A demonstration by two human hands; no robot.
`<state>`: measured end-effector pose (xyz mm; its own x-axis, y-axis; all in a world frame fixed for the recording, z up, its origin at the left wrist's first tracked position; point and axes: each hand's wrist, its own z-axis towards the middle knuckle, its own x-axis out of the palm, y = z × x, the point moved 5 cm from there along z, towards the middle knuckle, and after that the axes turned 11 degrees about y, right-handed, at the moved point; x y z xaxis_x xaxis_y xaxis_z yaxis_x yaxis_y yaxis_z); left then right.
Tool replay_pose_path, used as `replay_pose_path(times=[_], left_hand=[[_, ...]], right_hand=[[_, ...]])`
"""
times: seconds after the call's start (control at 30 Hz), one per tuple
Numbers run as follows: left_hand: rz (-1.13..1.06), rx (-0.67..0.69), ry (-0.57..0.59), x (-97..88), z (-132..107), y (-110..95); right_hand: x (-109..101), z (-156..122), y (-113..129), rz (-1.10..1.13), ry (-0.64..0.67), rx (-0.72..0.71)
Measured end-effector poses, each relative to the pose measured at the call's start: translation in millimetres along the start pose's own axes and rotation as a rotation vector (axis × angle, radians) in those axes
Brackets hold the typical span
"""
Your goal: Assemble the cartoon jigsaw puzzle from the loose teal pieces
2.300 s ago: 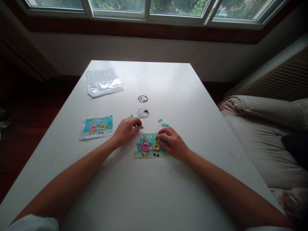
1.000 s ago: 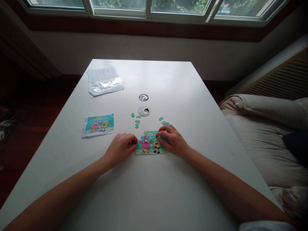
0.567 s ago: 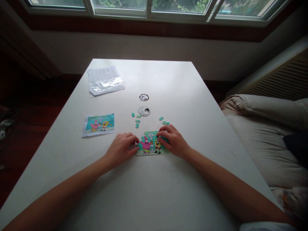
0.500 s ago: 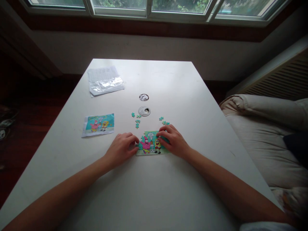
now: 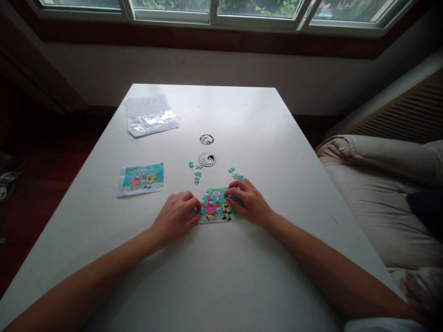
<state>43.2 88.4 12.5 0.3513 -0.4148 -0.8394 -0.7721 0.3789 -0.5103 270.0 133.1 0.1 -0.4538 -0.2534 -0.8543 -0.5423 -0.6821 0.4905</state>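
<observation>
A partly joined jigsaw puzzle [image 5: 216, 207] with pink and yellow cartoon figures on turquoise lies flat on the white table. At its left edge my left hand [image 5: 180, 210] is closed, thumb and fingertips against the border pieces. My right hand [image 5: 249, 202] curls over the right side, fingers bent on the puzzle and covering that part. Just beyond lie loose turquoise puzzle pieces [image 5: 197, 174], several on the left, and a few more puzzle pieces [image 5: 236, 175] above my right hand.
A picture sheet [image 5: 141, 179] with the same cartoon lies to the left. Farther back is a clear plastic bag with paper [image 5: 151, 115]. Two round fittings, a metal ring [image 5: 207, 159] and a hole [image 5: 206, 139], sit mid-table. A beige sofa [image 5: 367, 203] stands on the right.
My left hand has shifted slightly right, its thumb now covering the puzzle's lower left corner. My right hand has stayed in place.
</observation>
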Motion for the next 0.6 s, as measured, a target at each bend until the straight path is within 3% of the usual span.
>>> replay_pose_path(times=[0.33,0.6], left_hand=[[0.042,0.046,-0.029,2.2,0,-3],[0.428,0.334,-0.045,-9.0,-23,-29]], right_hand=[[-1,0,0,0.004,-0.004,0.008],[3,-1,-2,0.004,-0.004,0.001]])
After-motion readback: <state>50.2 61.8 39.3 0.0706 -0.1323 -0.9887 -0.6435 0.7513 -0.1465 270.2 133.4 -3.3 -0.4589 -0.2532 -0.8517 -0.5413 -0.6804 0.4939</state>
